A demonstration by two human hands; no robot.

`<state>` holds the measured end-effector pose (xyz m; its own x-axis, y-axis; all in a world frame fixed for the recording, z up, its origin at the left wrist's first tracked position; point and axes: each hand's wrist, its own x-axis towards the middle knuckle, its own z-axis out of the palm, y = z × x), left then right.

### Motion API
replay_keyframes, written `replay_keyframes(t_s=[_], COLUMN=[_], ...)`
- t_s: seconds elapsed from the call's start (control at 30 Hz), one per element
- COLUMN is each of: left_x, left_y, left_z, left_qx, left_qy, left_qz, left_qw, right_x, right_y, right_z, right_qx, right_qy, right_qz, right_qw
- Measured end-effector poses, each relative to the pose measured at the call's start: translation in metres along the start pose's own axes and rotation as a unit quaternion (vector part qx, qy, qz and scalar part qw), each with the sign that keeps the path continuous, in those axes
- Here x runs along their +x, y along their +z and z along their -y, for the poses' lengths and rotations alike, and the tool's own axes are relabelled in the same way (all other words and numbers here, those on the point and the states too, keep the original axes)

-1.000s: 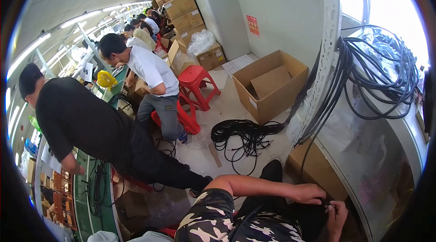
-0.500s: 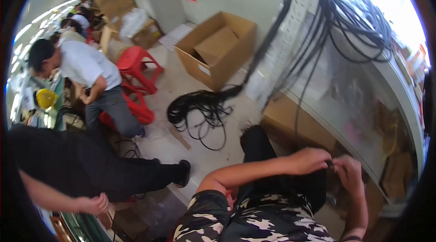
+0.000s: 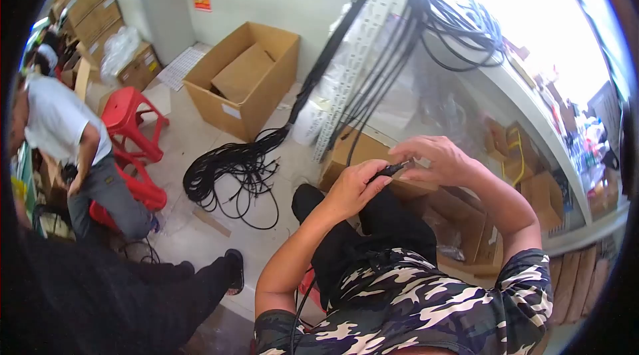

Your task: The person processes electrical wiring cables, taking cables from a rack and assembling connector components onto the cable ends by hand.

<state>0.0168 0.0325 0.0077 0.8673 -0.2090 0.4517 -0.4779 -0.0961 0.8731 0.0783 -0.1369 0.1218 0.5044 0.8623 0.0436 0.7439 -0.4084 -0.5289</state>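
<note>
Closed around a black cable connector (image 3: 389,170), my left hand (image 3: 356,188) is held above my lap. My right hand (image 3: 436,160) meets it from the right, with thumb and fingers pinched at the connector's metal tip. Below and left of my hands, a bundle of black cables (image 3: 226,172) lies on the floor in loose coils. More black cables (image 3: 459,25) are draped over the shelf edge at the upper right, and some hang down beside the perforated metal post (image 3: 363,55).
An open cardboard box (image 3: 243,105) stands behind the floor cables. Red stools (image 3: 126,118) are at the left, near a person in a white shirt (image 3: 60,118) and another person in black clothes (image 3: 113,295). Boxes (image 3: 459,222) sit under the shelf at right.
The view has swung right, so the room has shifted left. My hands appear higher and nearer, still together, with the connector now plainly visible between them.
</note>
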Motion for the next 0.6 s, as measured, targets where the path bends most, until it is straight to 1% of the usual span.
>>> replay_keyframes(t_s=[0.03,0.1,0.17,0.2,0.23,0.3,0.33,0.37,0.5,0.53,0.57,0.6], left_x=[-0.001,-0.004,-0.007,-0.007,-0.007,-0.005,-0.005,-0.003,-0.001,0.000,0.000,0.001], left_y=[-0.005,-0.013,-0.021,-0.025,-0.028,-0.033,-0.034,-0.034,-0.037,-0.037,-0.036,-0.035], left_z=[0.003,0.003,0.003,0.003,0.005,0.006,0.005,0.005,0.007,0.009,0.010,0.013], left_qx=[0.011,0.024,0.039,0.042,0.067,0.091,0.115,0.139,0.166,0.206,0.245,0.245], left_qy=[0.004,0.006,0.027,0.023,0.037,0.049,0.061,0.074,0.055,0.061,0.066,0.064], left_qz=[-0.015,-0.032,-0.056,-0.056,-0.069,-0.075,-0.082,-0.089,-0.063,-0.070,-0.078,-0.073], left_qw=[1.000,0.999,0.997,0.997,0.995,0.992,0.988,0.984,0.983,0.974,0.964,0.965], right_x=[0.007,0.019,0.032,0.037,0.040,0.043,0.042,0.040,0.037,0.038,0.039,0.038], right_y=[-0.001,-0.003,0.000,0.001,0.005,0.011,0.013,0.013,0.019,0.019,0.020,0.020], right_z=[0.000,-0.002,-0.003,-0.004,-0.005,-0.007,-0.006,-0.004,0.000,0.001,0.004,0.003], right_qx=[0.001,-0.030,-0.032,-0.036,-0.033,-0.063,-0.059,-0.051,-0.021,-0.017,0.068,0.152], right_qy=[-0.011,-0.110,-0.129,-0.142,-0.143,-0.155,-0.150,-0.126,-0.056,-0.053,0.051,0.154], right_qz=[0.006,0.017,0.019,0.020,0.020,-0.019,-0.021,-0.021,-0.037,-0.040,-0.017,0.008], right_qw=[1.000,0.993,0.991,0.989,0.989,0.986,0.987,0.990,0.998,0.998,0.996,0.976])
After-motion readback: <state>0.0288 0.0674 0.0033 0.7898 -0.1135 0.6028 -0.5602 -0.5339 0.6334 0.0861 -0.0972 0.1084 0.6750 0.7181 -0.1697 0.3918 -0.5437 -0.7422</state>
